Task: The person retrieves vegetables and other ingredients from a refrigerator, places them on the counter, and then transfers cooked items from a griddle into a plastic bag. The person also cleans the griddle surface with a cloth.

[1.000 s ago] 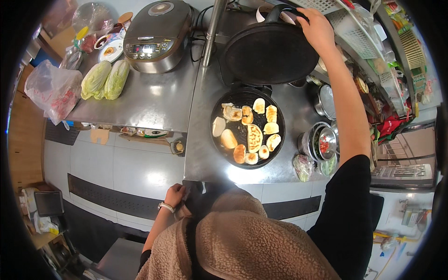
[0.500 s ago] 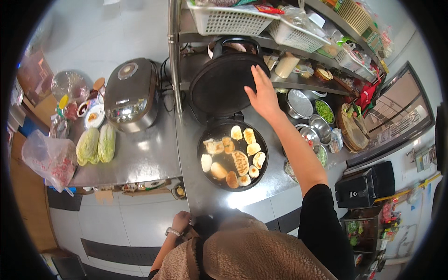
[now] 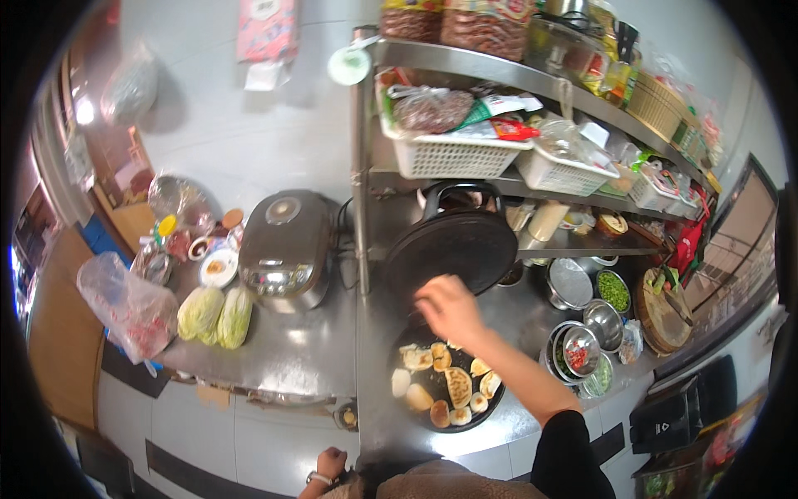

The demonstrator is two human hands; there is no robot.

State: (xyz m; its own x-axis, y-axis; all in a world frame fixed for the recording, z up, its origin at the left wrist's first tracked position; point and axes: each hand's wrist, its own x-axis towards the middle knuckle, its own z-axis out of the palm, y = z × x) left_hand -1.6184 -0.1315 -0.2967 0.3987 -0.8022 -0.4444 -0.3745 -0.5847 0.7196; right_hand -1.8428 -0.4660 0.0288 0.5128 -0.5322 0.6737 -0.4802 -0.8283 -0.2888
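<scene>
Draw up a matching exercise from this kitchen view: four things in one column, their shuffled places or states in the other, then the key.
Things
1. rice cooker
2. napa cabbages
3. griddle lid
4. right hand

Places and states
A. pale green, side by side, just right of the clear plastic bag
B. bare, overlapping item 3's lower rim in the view
C. dark grey top, on the counter left of the metal shelf post
D. black, round, raised

Right pairs
1-C
2-A
3-D
4-B
</scene>
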